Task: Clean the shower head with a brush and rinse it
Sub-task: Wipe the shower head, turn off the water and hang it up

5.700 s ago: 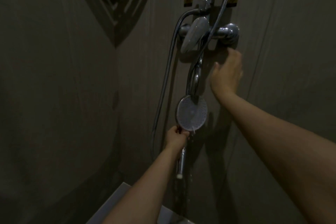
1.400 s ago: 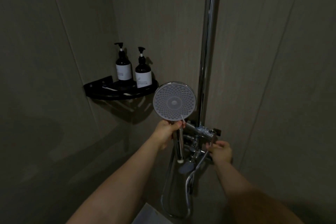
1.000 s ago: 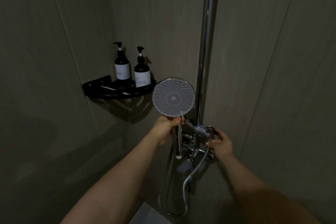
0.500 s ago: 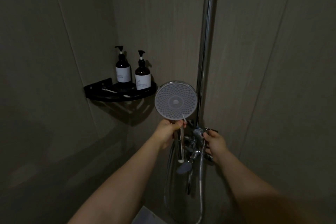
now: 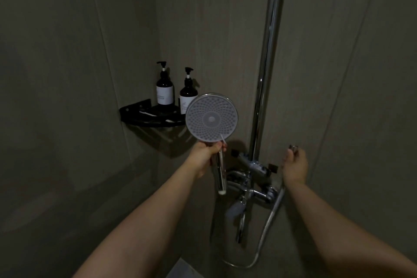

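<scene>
Dim shower stall, head view.

Left hand: grip grasping the shower head at the neck, fingers curled round the top of its chrome handle. Head held upright, round nozzle face toward the camera, handle pointing down with a white end cap showing. A thin white stick, the brush, lies across the lower right of the face and runs down into the same grip; its bristles cannot be made out.

Right hand: raised to the right of the mixer, fingertips pinching the metal end of the hose just above the hand. Hose hangs from this hand, loops low and curves back left beneath the mixer. Hose end is apart from the handle.

Chrome riser pipe runs vertically up the wall, between the two hands. Shower head sits just left of the pipe, above the mixer, not touching either.

Black corner shelf on the wall behind and left of the shower head. Two dark pump bottles stand on it: left bottle, right bottle, the second partly covered by the shower head rim. A pale slim item lies flat on the shelf; identity unclear.
</scene>
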Action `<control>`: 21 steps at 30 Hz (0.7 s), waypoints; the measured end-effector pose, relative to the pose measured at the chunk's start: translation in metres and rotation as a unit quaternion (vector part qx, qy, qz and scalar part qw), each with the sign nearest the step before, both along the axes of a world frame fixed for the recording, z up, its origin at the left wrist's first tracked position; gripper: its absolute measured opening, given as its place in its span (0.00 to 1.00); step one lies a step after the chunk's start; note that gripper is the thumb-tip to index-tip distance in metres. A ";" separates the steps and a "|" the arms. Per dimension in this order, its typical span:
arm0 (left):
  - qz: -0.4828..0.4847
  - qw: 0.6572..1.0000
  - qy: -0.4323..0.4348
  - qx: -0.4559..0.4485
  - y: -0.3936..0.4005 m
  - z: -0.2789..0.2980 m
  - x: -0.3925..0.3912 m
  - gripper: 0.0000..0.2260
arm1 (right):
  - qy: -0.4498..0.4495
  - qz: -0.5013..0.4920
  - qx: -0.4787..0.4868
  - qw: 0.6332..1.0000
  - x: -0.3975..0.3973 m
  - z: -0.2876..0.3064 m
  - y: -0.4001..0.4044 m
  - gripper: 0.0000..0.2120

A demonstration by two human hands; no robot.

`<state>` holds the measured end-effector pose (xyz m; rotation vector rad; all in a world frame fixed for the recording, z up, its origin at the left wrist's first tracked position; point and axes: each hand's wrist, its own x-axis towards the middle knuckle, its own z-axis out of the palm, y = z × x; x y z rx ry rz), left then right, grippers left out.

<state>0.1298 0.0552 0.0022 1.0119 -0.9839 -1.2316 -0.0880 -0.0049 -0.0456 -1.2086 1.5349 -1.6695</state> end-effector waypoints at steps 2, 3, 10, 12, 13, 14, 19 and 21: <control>0.009 1.000 0.001 -0.005 0.001 0.010 0.003 0.09 | 0.044 0.044 -0.046 0.997 0.006 0.005 0.015 0.06; 0.013 1.000 0.002 -0.009 0.001 0.017 0.006 0.09 | 0.058 0.083 -0.061 0.993 0.014 0.007 0.024 0.05; 0.054 0.989 0.115 -0.072 0.013 0.090 0.029 0.08 | 0.101 0.357 -0.005 0.929 0.082 0.042 0.060 0.10; 0.071 0.985 0.123 -0.102 0.019 0.113 0.038 0.07 | 0.094 0.384 -0.006 0.918 0.096 0.054 0.067 0.07; 0.081 0.984 0.117 -0.111 0.022 0.122 0.042 0.07 | 0.094 0.396 -0.009 0.914 0.102 0.060 0.070 0.06; 0.091 0.983 0.107 -0.116 0.026 0.131 0.048 0.07 | 0.094 0.407 -0.015 0.908 0.109 0.065 0.073 0.06; 0.134 0.977 0.100 -0.134 0.042 0.151 0.075 0.05 | 0.065 0.446 -0.037 0.892 0.136 0.082 0.084 0.08; 0.148 0.972 0.117 -0.141 0.046 0.155 0.082 0.04 | 0.057 0.456 -0.043 0.887 0.146 0.088 0.088 0.09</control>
